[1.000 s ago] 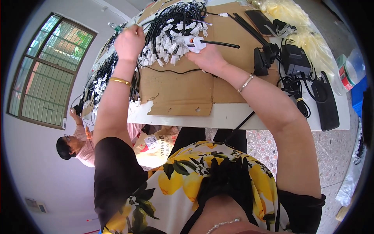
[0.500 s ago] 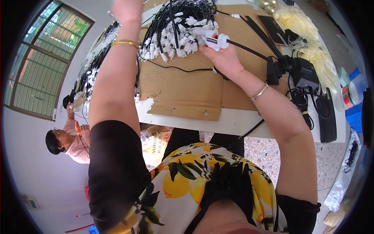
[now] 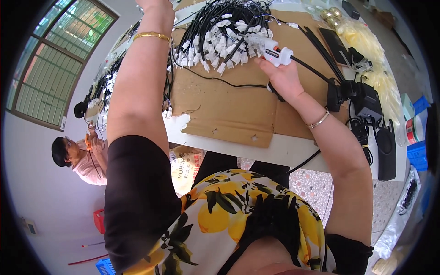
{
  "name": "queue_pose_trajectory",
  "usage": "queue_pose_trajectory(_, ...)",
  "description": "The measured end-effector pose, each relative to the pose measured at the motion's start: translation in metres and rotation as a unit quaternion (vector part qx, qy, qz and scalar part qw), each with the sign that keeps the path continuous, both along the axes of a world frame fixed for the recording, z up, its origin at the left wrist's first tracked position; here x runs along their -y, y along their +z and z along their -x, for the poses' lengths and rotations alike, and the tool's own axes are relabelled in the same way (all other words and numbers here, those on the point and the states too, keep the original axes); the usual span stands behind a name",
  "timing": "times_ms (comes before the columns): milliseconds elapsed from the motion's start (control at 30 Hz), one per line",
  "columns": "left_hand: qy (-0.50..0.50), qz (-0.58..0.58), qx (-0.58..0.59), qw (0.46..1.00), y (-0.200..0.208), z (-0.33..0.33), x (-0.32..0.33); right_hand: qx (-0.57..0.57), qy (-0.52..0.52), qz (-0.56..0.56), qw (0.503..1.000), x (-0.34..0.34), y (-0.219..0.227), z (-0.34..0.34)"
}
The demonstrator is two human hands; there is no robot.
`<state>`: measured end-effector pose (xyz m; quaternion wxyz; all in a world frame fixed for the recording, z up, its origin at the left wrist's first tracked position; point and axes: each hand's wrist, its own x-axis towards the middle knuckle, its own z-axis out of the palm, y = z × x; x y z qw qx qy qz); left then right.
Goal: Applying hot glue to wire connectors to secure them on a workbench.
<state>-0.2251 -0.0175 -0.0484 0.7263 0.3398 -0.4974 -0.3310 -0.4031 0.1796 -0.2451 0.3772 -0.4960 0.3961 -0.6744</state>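
In my right hand (image 3: 285, 81) is a white hot glue gun (image 3: 276, 54), with my fingers wrapped round its handle. A black rod (image 3: 311, 69) runs from its back end toward a black stand on the table. The gun's nose lies over the right side of a heap of black cables with white connectors (image 3: 220, 43). My left hand (image 3: 156, 4) reaches to the far left, beyond the heap, and is partly cut off by the upper edge. Its fingers barely show, and whatever they hold is hidden.
Brown cardboard (image 3: 229, 107) covers much of the white table. At the right are a black stand (image 3: 337, 94), a power adapter (image 3: 366, 101), coiled cords and yellowish plastic bags (image 3: 362, 39). More cables (image 3: 103, 87) lie at the left, where another person (image 3: 85, 158) holds an orange tool.
The view has shifted, so the table and heap appear further right and lower. My right hand keeps hold of the glue gun near the heap. My left hand stays stretched out far.
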Motion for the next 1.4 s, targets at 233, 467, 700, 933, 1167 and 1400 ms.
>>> queue_pose_trajectory(233, -0.096, -0.147, 0.329, 0.928, -0.088, -0.009, -0.032, -0.013, -0.024, 0.002, 1.000, -0.001, 0.003, 0.006)
queue_pose_trajectory(467, -0.118, -0.180, 0.480, 0.851, -0.160, -0.011, -0.075, 0.004, -0.001, 0.008, 1.000, -0.001, 0.009, 0.001)
queue_pose_trajectory(700, -0.054, -0.079, 0.672, 0.734, -0.172, 0.001, -0.087, 0.028, 0.019, 0.001, 0.999, 0.005, -0.003, 0.002)
queue_pose_trajectory(933, -0.159, -0.167, 0.356, 0.906, -0.120, 0.022, -0.071, 0.035, -0.004, 0.005, 0.999, 0.002, -0.001, 0.009)
queue_pose_trajectory(1167, -0.071, -0.036, 0.184, 0.980, -0.033, 0.042, -0.025, 0.028, -0.002, 0.006, 1.000, 0.004, 0.004, 0.007)
queue_pose_trajectory(1400, 0.047, -0.026, 0.465, 0.884, -0.055, 0.058, 0.006, 0.037, 0.005, 0.003, 0.999, 0.001, 0.005, 0.007)
